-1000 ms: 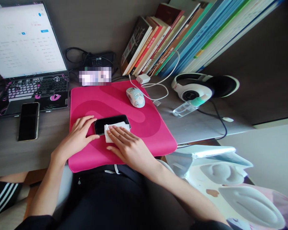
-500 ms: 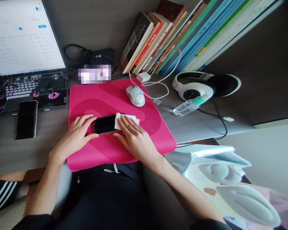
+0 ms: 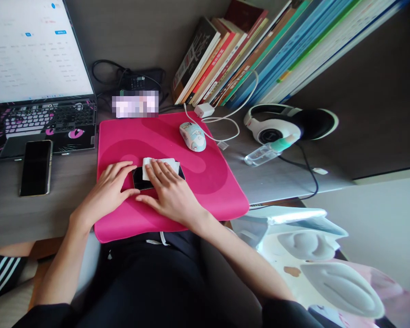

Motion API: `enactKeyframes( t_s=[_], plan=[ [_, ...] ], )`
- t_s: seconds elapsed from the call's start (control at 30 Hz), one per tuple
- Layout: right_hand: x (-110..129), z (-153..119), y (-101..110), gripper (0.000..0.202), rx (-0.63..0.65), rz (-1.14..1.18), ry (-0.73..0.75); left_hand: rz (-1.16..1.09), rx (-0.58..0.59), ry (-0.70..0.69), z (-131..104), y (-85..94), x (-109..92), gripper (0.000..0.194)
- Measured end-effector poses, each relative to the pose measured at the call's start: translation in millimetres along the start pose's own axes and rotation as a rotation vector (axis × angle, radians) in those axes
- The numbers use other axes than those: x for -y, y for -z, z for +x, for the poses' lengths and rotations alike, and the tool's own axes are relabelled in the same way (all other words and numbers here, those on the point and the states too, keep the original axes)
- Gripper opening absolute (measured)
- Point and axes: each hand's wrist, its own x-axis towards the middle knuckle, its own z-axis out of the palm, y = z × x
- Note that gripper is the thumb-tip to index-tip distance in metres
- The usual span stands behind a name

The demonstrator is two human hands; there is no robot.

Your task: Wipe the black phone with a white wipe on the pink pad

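A black smartphone (image 3: pixel 140 181) lies screen up on the pink desk mat (image 3: pixel 218 200). My left hand (image 3: pixel 112 186) steadies its left end, the thumb at the near corner and the fingertips at the far one. On the screen is a folded white tissue (image 3: pixel 173 162). My right hand (image 3: pixel 169 189) holds the tissue down against the glass with nearly straight fingers, its thumb out to the left on the near side. Hand and tissue cover much of the phone's middle; its right end shows past them.
A computer mouse (image 3: pixel 192 136) sits farther back on the mat, beside a white charging cable (image 3: pixel 225 136). To the right are a clear spray bottle (image 3: pixel 259 155) and headphones (image 3: pixel 273 123). Left stand an open laptop (image 3: pixel 37 54) and a second phone (image 3: pixel 36 168). Books (image 3: pixel 208 64) line the back.
My right hand has slid left along the phone with the tissue, uncovering the right end of the screen. My left hand stays at the left end.
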Motion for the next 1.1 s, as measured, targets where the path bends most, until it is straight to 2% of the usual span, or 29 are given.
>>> enactKeyframes(
  t_s=[0.13, 0.27, 0.63, 0.73, 0.83, 0.97, 1.1],
  plan=[
    [11.3, 7.8, -4.0, 0.092, 0.028, 0.051, 0.071, -0.021, -0.003, 0.005, 0.4, -0.1, -0.5, 0.062],
    [12.9, 8.1, -6.3, 0.087, 0.04, 0.082, 0.114, -0.001, 0.005, -0.011, -0.3, 0.7, -1.0, 0.062],
    [11.7, -14.2, 6.5, 0.068, 0.024, 0.154, 0.173, 0.035, 0.0, -0.003, 0.2, 0.6, -8.1, 0.063],
    [8.2, -25.3, 13.3, 0.056, -0.01, 0.133, 0.147, 0.036, -0.005, -0.01, 0.1, 1.0, -8.8, 0.06],
    [2.8, -38.1, 19.3, 0.049, -0.087, 0.012, 0.057, 0.043, -0.01, -0.016, -0.3, 1.3, -8.9, 0.059],
    [-4.6, -50.4, 25.4, 0.048, -0.148, -0.157, -0.043, 0.061, -0.002, -0.008, -0.8, 2.1, -9.5, 0.061],
    [-11.1, -49.6, 25.8, 0.049, -0.146, -0.175, -0.086, 0.071, 0.006, -0.013, -0.8, 2.7, -9.4, 0.062]
  ],
)
